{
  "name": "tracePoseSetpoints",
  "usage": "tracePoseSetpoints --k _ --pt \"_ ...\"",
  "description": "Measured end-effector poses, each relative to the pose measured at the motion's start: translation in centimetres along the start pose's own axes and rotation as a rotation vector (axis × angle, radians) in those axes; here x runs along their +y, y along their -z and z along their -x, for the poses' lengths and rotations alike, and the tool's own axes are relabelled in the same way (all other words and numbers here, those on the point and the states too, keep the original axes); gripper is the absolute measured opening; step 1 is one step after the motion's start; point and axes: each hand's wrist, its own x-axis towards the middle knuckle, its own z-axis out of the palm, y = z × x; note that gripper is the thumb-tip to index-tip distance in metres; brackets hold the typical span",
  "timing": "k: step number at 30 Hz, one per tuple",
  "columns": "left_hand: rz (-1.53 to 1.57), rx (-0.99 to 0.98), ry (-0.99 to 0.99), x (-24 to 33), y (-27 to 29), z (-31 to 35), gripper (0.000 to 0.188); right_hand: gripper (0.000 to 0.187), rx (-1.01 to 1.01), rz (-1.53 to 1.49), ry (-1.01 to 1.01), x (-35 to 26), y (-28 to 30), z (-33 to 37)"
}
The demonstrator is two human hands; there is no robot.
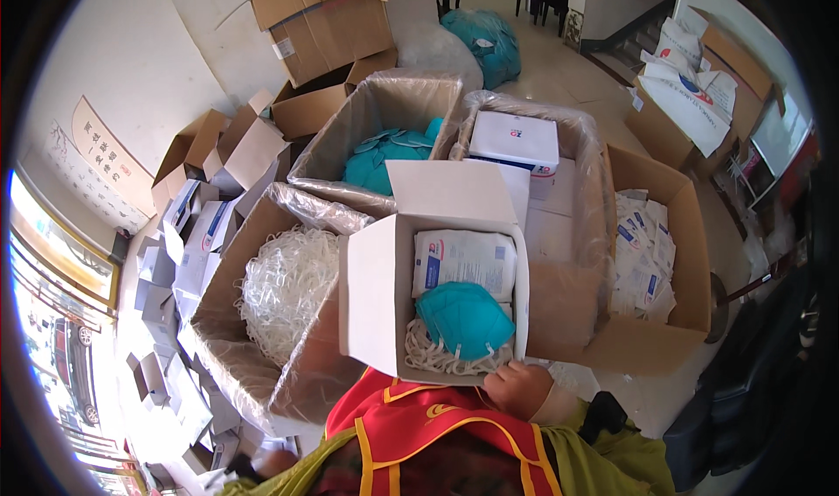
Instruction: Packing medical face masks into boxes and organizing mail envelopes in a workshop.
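An open white cardboard box (371, 295) stands right before me, its flaps spread. Inside it lie white printed packets (463, 263), a stack of teal face masks (465, 319) and a bundle of white elastic straps (428, 352). My right hand (517, 387) has its fingers curled at the box's near right edge, gripping it. Down at the lower left, by the dark cuff, my left hand (280, 462) is smeared by motion, and its fingers cannot be made out. It is apart from the white box.
Around the box stand plastic-lined cartons: one of clear straps (288, 295), one of teal masks (391, 157), one with closed white boxes (516, 138). A carton of white packets (644, 251) is at right. Empty white boxes (205, 234) pile up at left; a black jacket (743, 382) hangs right.
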Motion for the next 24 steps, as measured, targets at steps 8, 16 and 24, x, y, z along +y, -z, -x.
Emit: tracePoseSetpoints --k 8,16,24 --pt "-0.33 -0.068 0.34 -3.9 -6.5 2.6 0.025 0.017 0.048 0.052 0.044 1.1 -0.8 -0.3" --pt "-0.339 -0.158 0.239 -0.9 -9.8 0.3 0.026 0.021 0.028 0.011 0.031 1.6 -1.4 0.2" --pt "-0.385 -0.217 0.223 -0.4 -10.3 -1.3 0.028 0.023 0.079 -0.023 -0.026 0.8 -1.4 0.4"
